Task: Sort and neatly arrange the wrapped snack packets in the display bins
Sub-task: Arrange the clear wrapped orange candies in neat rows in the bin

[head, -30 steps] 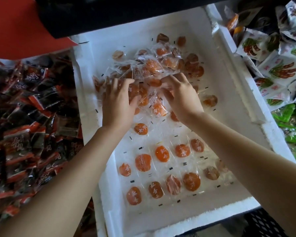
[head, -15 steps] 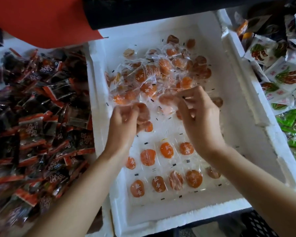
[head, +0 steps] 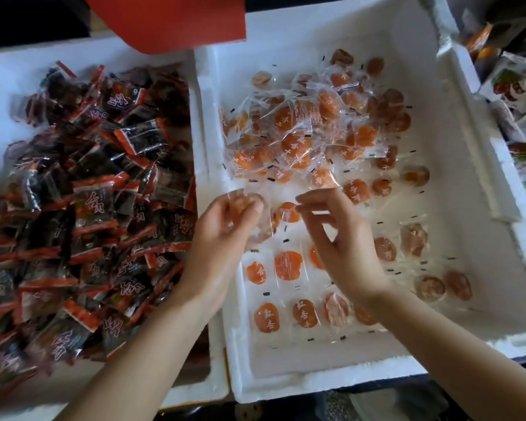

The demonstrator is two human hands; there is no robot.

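Note:
A white foam bin [head: 286,381] holds clear-wrapped orange apricot packets. A loose pile [head: 310,132] of them fills its far half, and neat flat rows [head: 286,265] lie in its near half. My left hand [head: 222,238] hovers over the bin's left side and holds a clear packet [head: 243,205] in its fingertips. My right hand [head: 340,241] is just to the right of it, thumb and forefinger pinching the wrapper edge of another orange packet [head: 289,212]. Both hands are above the gap between the pile and the rows.
To the left, a second foam bin [head: 195,387] is heaped with dark red-and-black packets [head: 88,208]. White and green packets [head: 523,86] lie beyond the right wall. A red card [head: 170,19] hangs over the far edge.
Both hands have pulled back from the loose pile toward me, each lifting a packet out of it. The view has swung left, showing more of the dark-packet bin.

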